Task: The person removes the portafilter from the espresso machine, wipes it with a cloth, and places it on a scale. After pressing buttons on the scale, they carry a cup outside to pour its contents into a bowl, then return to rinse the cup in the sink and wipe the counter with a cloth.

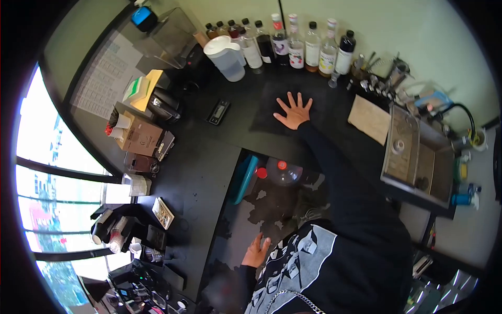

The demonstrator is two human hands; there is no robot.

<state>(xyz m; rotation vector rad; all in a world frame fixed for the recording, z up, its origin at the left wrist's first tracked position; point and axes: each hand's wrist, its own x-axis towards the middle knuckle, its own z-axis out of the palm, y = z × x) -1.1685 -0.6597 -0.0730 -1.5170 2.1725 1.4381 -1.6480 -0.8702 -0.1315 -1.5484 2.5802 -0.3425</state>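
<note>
My right hand (294,112) rests with fingers spread on a dark square mat or cloth (264,112) on the black counter (238,137). Nothing is held in it. Low beside my body hangs my left hand (256,252), fingers apart and holding nothing visible. To the left of the mat lies a small black digital scale (218,112). Behind it stands a lidded white pitcher (226,58) with liquid inside. A tan cloth (369,119) lies flat to the right, beside the metal sink (413,154).
Several syrup bottles (312,49) line the wall. A cardboard box (140,135) and a black grinder-like machine (170,44) stand left. Metal tools (376,83) sit by the sink. Below the counter are a large clear jug (285,174) and a teal object (244,179).
</note>
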